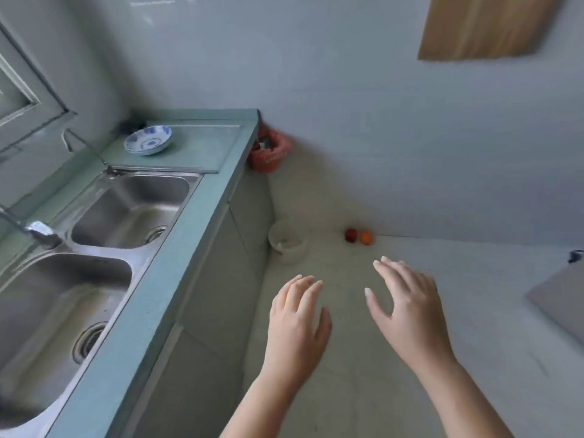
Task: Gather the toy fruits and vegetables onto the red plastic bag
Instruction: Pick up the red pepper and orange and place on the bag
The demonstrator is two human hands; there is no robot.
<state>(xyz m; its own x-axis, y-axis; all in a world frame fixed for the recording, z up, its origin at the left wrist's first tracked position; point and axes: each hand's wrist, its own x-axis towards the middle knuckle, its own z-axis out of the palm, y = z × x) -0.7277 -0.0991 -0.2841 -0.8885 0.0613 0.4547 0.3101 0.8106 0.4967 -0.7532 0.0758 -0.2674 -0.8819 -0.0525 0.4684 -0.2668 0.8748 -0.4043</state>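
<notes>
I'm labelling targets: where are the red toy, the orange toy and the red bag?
red toy point(350, 235): head view, its middle.
orange toy point(366, 238): head view, its middle.
red bag point(269, 153): head view, its front side.

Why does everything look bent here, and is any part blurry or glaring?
Head view: the wide lens bows the counter and walls; light is soft, without hard shadows; the sink shows a dull sheen; the red toy and orange toy, far off, look small and fuzzy, like the red plastic bag in the corner.
</notes>
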